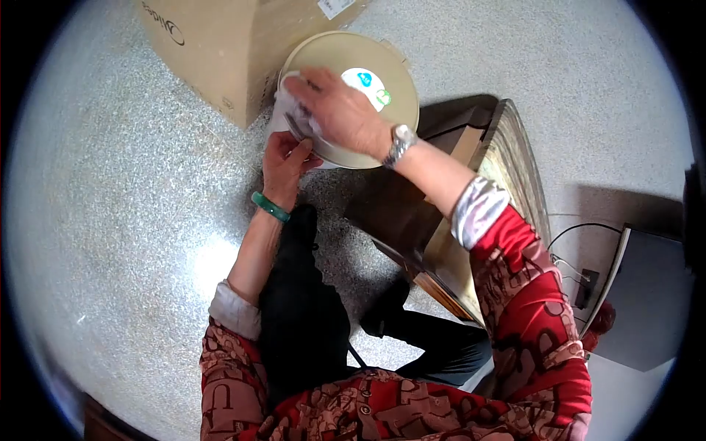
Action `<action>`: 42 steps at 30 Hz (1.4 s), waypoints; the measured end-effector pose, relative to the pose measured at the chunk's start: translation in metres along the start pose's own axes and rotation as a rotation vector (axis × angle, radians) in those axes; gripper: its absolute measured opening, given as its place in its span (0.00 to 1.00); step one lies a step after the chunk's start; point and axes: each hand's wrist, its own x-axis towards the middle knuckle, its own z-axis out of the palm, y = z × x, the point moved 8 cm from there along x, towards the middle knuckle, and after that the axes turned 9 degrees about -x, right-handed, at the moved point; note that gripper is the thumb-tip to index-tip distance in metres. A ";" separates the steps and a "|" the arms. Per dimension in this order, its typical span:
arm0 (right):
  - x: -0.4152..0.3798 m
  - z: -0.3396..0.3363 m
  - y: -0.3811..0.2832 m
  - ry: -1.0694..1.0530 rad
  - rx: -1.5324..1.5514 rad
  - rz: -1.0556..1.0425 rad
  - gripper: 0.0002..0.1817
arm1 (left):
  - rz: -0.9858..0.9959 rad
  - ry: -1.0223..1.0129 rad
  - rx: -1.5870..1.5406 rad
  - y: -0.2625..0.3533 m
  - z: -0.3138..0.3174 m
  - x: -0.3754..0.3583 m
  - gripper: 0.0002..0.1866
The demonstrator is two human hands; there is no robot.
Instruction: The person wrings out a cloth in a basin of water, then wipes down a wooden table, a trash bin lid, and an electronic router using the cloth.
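Closest to the camera is your own red patterned shirt (368, 408), sleeves rolled back to show pale lining, with your black trousers (301, 309) stretching out beneath it. Your left hand (282, 165) — the one with the green bangle (271, 207) above the wrist — has its thumb and fingers pinched around a slim dark piece (294, 128) near the close left edge of a round tan lid (401, 66). Can't tell you what that piece is, too much of it is covered. Your right hand (342, 110), silver watch (401, 145) on the wrist, is a bit blurry, but the fingers are curled over a crumpled white cloth (303, 112), and they've got it bunched up right against that slim piece. So both of your hands are closed on something, and all of it sits over the left part of the lid, beside a white sticker (365, 88) with blue and green marks.

Around you: a big cardboard box (213, 51) stands just past the lid on the left, and a brown piece of furniture (390, 213) is under your right forearm. Way off to the right there's a black cable (588, 226) near a dark grey panel (640, 301), all on speckled floor (147, 220).
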 end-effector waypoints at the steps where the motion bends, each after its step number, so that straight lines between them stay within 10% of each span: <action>1: 0.006 0.001 0.017 -0.052 -0.016 0.066 0.29 | -0.006 0.010 0.009 0.000 -0.001 -0.001 0.12; 5: 0.030 0.016 0.118 -0.006 -0.251 0.325 0.24 | 0.001 0.014 0.039 0.001 -0.002 -0.002 0.10; 10: -0.009 0.031 0.220 -0.427 -0.189 0.669 0.13 | 0.014 -0.043 0.038 0.002 0.000 -0.003 0.11; 16: -0.074 0.032 0.187 -0.717 -0.172 0.658 0.21 | 0.042 -0.007 0.037 0.003 0.001 -0.005 0.12; 22: -0.088 0.035 0.081 -0.916 -0.303 0.222 0.17 | 0.056 0.015 0.007 -0.003 -0.002 0.001 0.14; 26: -0.049 -0.005 -0.031 -0.301 -0.490 0.139 0.21 | 0.021 0.056 0.063 -0.002 -0.005 0.003 0.13; 30: 0.000 0.006 -0.009 -0.390 -0.252 0.186 0.19 | 0.079 0.005 -0.071 -0.006 -0.011 0.005 0.13; 35: 0.029 0.009 0.023 0.039 -0.379 0.259 0.22 | 0.015 0.027 -0.005 -0.001 -0.003 0.000 0.10; 42: -0.046 -0.002 -0.042 -0.200 -0.451 0.065 0.31 | -0.080 -0.073 -0.220 -0.007 0.001 -0.001 0.06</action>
